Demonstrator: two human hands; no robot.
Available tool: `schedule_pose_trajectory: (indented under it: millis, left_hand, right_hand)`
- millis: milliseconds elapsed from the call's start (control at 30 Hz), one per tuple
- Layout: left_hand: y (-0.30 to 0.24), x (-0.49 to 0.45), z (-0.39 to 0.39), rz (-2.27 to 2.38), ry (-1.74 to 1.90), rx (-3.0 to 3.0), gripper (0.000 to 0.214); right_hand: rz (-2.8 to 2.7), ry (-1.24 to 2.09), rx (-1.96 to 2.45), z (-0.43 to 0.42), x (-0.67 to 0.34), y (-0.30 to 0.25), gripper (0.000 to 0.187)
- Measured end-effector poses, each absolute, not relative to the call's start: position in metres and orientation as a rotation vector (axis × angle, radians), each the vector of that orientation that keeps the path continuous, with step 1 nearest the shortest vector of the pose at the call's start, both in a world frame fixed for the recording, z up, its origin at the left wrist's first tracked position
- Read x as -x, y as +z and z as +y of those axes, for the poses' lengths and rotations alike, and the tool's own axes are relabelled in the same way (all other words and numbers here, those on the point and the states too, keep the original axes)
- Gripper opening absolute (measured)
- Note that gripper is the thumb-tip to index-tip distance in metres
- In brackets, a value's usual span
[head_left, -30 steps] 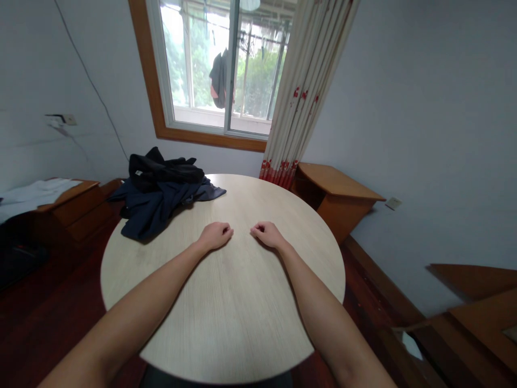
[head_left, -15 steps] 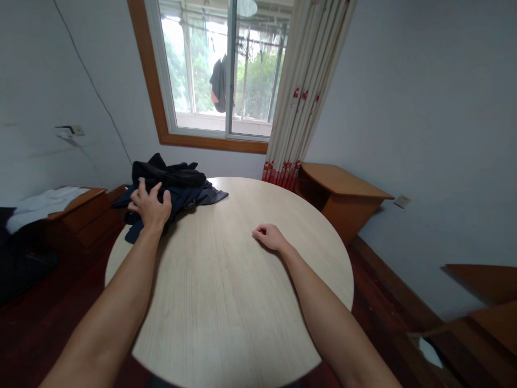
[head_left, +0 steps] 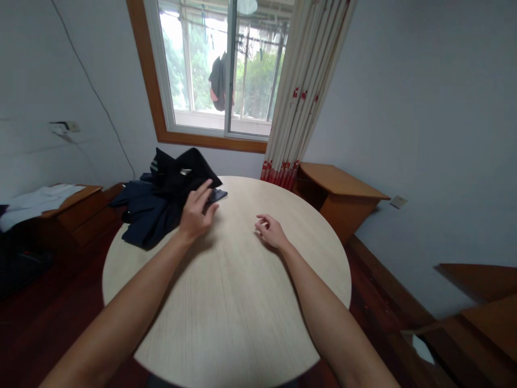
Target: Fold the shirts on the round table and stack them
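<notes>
My left hand (head_left: 195, 214) is at the right side of a black garment (head_left: 173, 175), its fingers hooked into the cloth and its thumb standing apart. Part of the garment is raised in a fold, with a small pale patch showing. Beneath and left of it lies a dark navy garment (head_left: 147, 215), crumpled on the round table (head_left: 238, 291). A greyish-blue cloth corner (head_left: 218, 195) pokes out beyond my left fingers. My right hand (head_left: 271, 231) is over the table's middle, fingers loosely curled and a little apart, holding nothing.
Behind the table are a window (head_left: 222, 70) and a long curtain (head_left: 297, 91). A wooden desk (head_left: 343, 188) stands at the back right. White cloth lies on a low wooden cabinet (head_left: 89, 213) at left. A wooden piece of furniture (head_left: 484, 334) is at lower right.
My left hand has moved right, and the black garment has shifted right and lifted with it, uncovering more navy cloth. My right hand's fingers have loosened from a closed curl.
</notes>
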State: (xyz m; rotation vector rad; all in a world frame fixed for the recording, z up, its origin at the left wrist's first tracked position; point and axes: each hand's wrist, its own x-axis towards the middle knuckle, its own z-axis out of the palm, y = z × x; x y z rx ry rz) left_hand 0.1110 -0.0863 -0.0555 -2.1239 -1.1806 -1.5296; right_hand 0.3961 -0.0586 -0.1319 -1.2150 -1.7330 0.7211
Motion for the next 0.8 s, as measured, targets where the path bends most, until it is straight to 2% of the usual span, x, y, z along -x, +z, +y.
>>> schedule_pose_trajectory:
  millis: [100,167,267,400,467,567,700,800]
  left_hand:
    - [-0.065,-0.153,-0.112,-0.825,-1.411,2.440,0.031]
    - [-0.074,-0.172,-0.124,-0.649,-1.398,2.557,0.028]
    - [-0.081,-0.184,-0.132,-0.607,-1.420,2.649,0.028]
    - [-0.080,-0.175,-0.125,-0.897,-1.413,2.639,0.033]
    - [-0.079,-0.166,-0.118,-1.029,-1.327,2.631,0.037]
    - [-0.080,-0.156,-0.108,-1.114,-1.165,2.633,0.053]
    - [-0.086,-0.151,-0.100,-1.313,-1.118,2.597,0.081]
    - [-0.088,-0.150,-0.099,-1.338,-1.248,2.626,0.082]
  right_hand:
    - [-1.627,0.830,1.128,-0.063,-0.397,-0.127,0.061]
    - [-1.626,0.884,1.054,-0.068,-0.397,-0.121,0.064]
    - [-1.753,0.911,0.974,-0.076,-0.397,-0.113,0.052]
    - [-1.816,1.074,1.069,-0.077,-0.394,-0.116,0.027]
    - [-1.756,1.193,1.074,-0.076,-0.390,-0.122,0.025]
    - [-1.616,1.292,0.986,-0.076,-0.386,-0.124,0.032]
    - [-1.505,1.144,0.975,-0.075,-0.391,-0.111,0.039]
    - [-1.416,0.882,1.026,-0.070,-0.404,-0.098,0.041]
